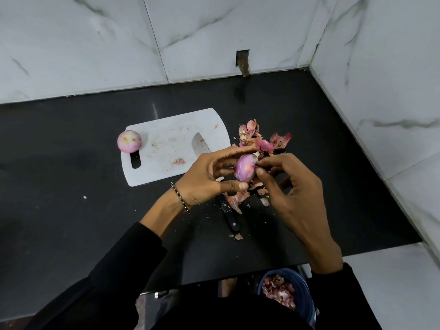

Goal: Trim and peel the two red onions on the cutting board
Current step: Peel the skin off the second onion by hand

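Head view: left hand (209, 179) grips onion (246, 170), right hand (294, 196) pinches at it; peeling step, seemingly last scraps to pull.

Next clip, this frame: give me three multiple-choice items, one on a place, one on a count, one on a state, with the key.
1. Where does the loose onion lie?
A. on the left edge of the cutting board
B. in a bowl
C. on a plate

2. How many onions show?
A. one
B. two
C. four

3. How is the knife?
A. gripped and cutting
B. lying flat, nobody holding it
C. stuck upright in an onion

Key:
1 A: it sits by the board's handle slot.
2 B: the loose one plus the held onion in the left hand.
3 B: its blade rests on the board while the right hand pinches at the held onion.
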A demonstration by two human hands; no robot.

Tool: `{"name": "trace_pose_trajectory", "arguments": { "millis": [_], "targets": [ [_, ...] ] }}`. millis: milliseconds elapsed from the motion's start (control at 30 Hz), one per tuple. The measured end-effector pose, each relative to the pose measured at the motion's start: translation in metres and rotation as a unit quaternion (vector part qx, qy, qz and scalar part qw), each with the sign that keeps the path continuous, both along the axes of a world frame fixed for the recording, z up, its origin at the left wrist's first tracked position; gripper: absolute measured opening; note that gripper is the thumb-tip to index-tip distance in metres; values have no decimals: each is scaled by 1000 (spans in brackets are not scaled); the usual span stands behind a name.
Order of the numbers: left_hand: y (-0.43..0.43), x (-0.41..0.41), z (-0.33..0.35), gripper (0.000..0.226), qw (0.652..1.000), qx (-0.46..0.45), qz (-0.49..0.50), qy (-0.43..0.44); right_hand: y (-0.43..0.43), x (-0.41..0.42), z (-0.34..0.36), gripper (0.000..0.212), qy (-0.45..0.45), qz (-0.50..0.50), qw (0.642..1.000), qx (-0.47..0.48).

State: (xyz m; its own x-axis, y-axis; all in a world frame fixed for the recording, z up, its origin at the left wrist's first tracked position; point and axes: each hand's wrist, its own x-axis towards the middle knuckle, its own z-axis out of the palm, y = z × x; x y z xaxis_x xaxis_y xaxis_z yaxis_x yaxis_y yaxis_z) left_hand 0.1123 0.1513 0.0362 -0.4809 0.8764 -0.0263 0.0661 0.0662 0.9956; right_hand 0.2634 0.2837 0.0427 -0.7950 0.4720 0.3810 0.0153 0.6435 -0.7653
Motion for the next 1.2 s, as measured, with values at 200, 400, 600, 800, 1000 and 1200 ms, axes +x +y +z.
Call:
{"name": "trace_pose_trajectory", "arguments": {
  "millis": [200,400,600,800,1000,1200],
  "targets": [
    [4,2,1,67,1000,-8,22,-3,0,-1,-6,17,-31,27,999,-16],
    [4,1,2,62,999,-12,45,0,1,2,-6,15,-36,45,995,-79],
    [5,3,0,58,997,-16,72,-25,1,6,-4,11,-42,71,986,-146],
    [5,3,-3,46,989,-19,104,-101,0,9,-5,11,-32,90,971,-217],
    [5,2,-3,33,963,1,122,-239,2,12,-6,11,-26,96,965,-242],
    [5,-3,-8,37,951,-11,135,-277,4,13,-7,10,-27,71,967,-244]
  ]
}}
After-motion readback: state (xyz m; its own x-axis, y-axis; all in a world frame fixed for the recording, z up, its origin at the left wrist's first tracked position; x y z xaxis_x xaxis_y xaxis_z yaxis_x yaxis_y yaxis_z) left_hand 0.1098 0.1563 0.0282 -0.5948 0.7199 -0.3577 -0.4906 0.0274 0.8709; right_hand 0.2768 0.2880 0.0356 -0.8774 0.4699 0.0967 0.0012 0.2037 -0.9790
